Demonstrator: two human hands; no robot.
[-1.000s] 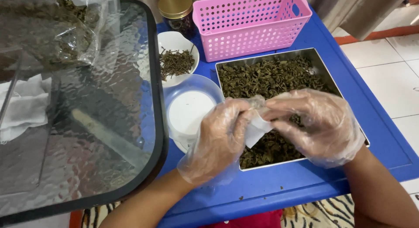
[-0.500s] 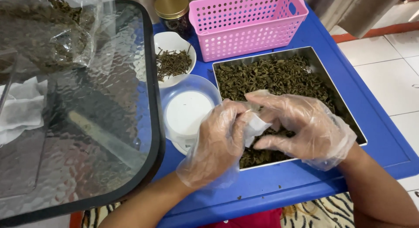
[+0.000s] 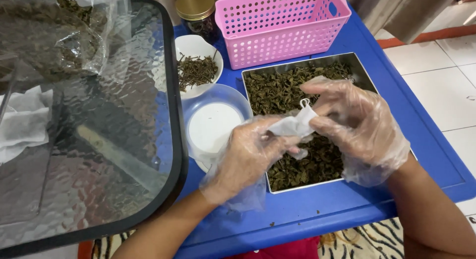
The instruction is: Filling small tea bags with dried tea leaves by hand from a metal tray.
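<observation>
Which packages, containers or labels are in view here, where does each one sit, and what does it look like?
Small white pouch: soft, held between left hand and right hand above the steel tray.
Clear plastic bag: far left on the glass tabletop, holding dark dried leaves.
Jar: round, gold lid, behind the white bowl.
Pink basket: perforated, rectangular, behind the tray.
No labels or screens visible.
</observation>
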